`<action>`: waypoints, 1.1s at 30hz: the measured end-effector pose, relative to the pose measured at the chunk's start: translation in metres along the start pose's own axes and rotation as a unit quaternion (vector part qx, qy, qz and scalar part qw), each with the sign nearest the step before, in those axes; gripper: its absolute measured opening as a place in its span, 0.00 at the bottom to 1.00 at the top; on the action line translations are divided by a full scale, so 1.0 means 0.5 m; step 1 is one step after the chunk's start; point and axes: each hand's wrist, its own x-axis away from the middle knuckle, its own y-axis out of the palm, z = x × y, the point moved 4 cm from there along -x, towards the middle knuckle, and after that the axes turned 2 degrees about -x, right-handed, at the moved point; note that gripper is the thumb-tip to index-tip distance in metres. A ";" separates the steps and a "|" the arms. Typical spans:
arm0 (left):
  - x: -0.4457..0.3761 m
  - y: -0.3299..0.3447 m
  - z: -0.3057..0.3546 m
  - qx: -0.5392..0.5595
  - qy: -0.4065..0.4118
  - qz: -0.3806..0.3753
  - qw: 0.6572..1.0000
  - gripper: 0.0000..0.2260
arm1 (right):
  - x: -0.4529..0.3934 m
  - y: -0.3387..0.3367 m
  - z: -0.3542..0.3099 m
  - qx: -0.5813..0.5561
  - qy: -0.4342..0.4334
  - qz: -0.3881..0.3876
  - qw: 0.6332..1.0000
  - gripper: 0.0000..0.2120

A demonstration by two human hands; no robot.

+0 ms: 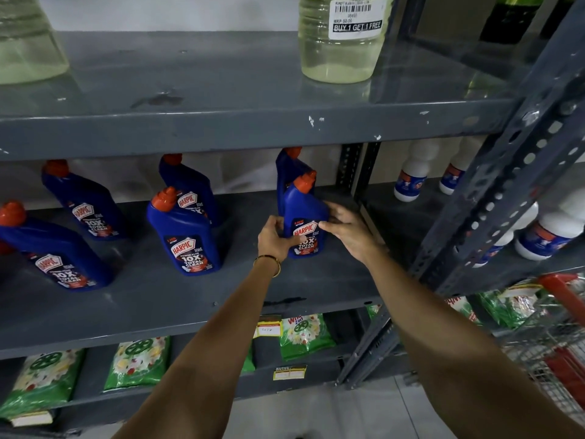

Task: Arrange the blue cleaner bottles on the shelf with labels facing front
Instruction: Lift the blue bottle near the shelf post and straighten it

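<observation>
Several blue cleaner bottles with orange-red caps stand on the grey middle shelf (190, 299). My left hand (274, 239) and my right hand (348, 231) both grip the front right bottle (304, 213), upright, its label facing me. Right behind it stands another blue bottle (286, 172), its label hidden. In the middle a front bottle (185, 236) shows its label, with a second one (190, 182) behind it. At the left stand two more, one near (53, 248) and one further back (84, 201), labels facing front.
The shelf above holds clear jugs of yellowish liquid (342, 45). White bottles (411, 175) stand on the neighbouring rack to the right, past the perforated upright (493, 198). Green detergent bags (304, 335) lie on the shelf below. A red wire cart (557, 343) is at the lower right.
</observation>
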 end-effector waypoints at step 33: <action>0.058 0.024 -0.076 -0.004 -0.042 -0.025 0.999 0.19 | 0.040 0.001 0.119 0.126 0.066 0.025 0.990 0.28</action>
